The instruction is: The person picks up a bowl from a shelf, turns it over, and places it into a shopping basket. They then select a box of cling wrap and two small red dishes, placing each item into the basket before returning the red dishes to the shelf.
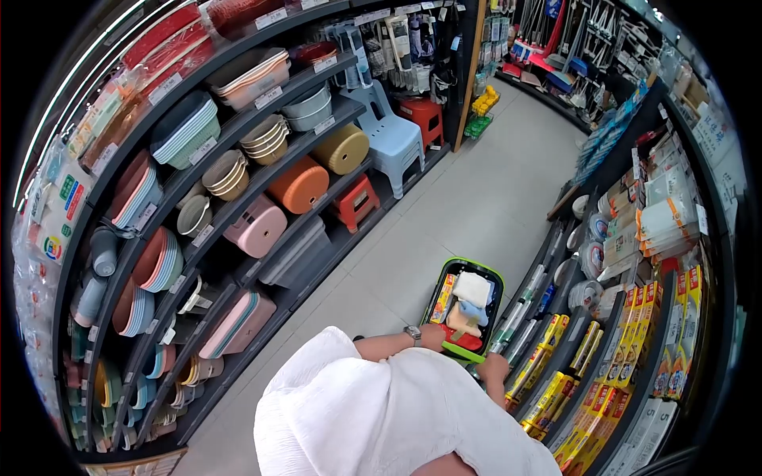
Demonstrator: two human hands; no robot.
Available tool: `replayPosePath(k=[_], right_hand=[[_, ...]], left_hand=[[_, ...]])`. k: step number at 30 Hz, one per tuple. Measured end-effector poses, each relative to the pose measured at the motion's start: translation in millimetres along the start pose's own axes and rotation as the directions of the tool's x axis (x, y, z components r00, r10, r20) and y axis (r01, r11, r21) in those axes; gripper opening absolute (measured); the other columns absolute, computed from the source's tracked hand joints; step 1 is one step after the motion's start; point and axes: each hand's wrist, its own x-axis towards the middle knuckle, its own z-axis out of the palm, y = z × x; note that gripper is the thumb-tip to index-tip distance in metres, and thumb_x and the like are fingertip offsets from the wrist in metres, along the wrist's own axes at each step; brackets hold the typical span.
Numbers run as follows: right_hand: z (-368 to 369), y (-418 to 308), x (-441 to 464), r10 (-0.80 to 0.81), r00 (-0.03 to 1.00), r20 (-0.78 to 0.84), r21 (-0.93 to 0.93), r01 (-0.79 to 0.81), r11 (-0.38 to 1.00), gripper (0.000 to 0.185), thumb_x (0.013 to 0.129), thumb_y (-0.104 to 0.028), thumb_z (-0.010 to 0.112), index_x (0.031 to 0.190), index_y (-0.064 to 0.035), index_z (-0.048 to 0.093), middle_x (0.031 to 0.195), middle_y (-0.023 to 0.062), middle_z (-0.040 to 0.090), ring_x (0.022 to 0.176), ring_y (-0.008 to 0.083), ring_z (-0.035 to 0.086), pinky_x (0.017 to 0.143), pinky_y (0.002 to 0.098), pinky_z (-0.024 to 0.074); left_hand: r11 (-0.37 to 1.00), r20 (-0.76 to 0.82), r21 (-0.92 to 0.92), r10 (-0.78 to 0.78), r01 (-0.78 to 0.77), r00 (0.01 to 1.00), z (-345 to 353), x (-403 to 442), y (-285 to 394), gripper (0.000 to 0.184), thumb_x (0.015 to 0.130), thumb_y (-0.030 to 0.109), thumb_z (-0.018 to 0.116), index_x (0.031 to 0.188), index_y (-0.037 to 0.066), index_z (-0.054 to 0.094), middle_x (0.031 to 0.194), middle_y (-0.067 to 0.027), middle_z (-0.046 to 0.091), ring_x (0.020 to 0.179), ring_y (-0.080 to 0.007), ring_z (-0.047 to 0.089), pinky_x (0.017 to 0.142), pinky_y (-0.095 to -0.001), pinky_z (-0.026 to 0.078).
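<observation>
A black shopping basket (499,289) with a bright green rim is in front of me, low beside the right-hand shelves. In it lie a yellow-and-red box (443,298), a white folded item (473,288), a light blue one (474,312), a beige one (460,321) and a red package (462,339). My left hand (432,337), with a watch on the wrist, is at the basket's near left edge; its fingers are hidden. My right hand (494,368) is closed at the near right corner, around the green handle or rim.
Right-hand shelves hold yellow boxes (540,357), clear-wrapped rolls (516,317) and packaged containers (671,222). On the left shelves (298,127) are basins, stools and bins. A blue plastic chair (389,139) stands by the tiled aisle (444,214). Brooms and dustpans (563,67) are at the far end.
</observation>
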Motion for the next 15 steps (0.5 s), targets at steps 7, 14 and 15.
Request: replayPosePath(k=[7, 14, 15], right_hand=[[13, -105, 23, -0.090, 0.984, 0.157, -0.056, 0.100, 0.993, 0.042, 0.076, -0.041, 0.069, 0.092, -0.0034, 0.076, 0.093, 0.0213, 0.073, 0.090, 0.0365, 0.072, 0.081, 0.0445, 0.0563], [35, -232, -20, -0.355, 0.884, 0.304, 0.473, 0.184, 0.862, 0.060, 0.077, -0.047, 0.072, 0.098, 0.0096, 0.070, 0.095, 0.0277, 0.071, 0.091, 0.0381, 0.071, 0.080, 0.0434, 0.0547], [42, -246, -24, -0.353, 0.884, 0.306, 0.471, 0.182, 0.863, 0.060, 0.077, -0.047, 0.072, 0.098, 0.0096, 0.070, 0.095, 0.0277, 0.071, 0.091, 0.0381, 0.071, 0.080, 0.0434, 0.0547]], left_hand=[[0.994, -0.099, -0.001, -0.108, 0.108, 0.989, -47, -46, -96, 0.024, 0.074, 0.020, 0.066, 0.086, 0.000, 0.073, 0.088, -0.0223, 0.071, 0.085, -0.0393, 0.070, 0.074, -0.0471, 0.058], [0.984, -0.162, 0.171, -0.031, 0.059, 0.986, -96, -113, -189, 0.019, 0.070, 0.015, 0.067, 0.082, 0.003, 0.074, 0.086, -0.0219, 0.071, 0.084, -0.0386, 0.071, 0.075, -0.0469, 0.058], [0.975, -0.198, 0.206, -0.037, 0.079, 0.979, -89, -117, -208, 0.017, 0.069, 0.014, 0.067, 0.080, 0.003, 0.074, 0.085, -0.0215, 0.071, 0.084, -0.0384, 0.071, 0.076, -0.0467, 0.058]])
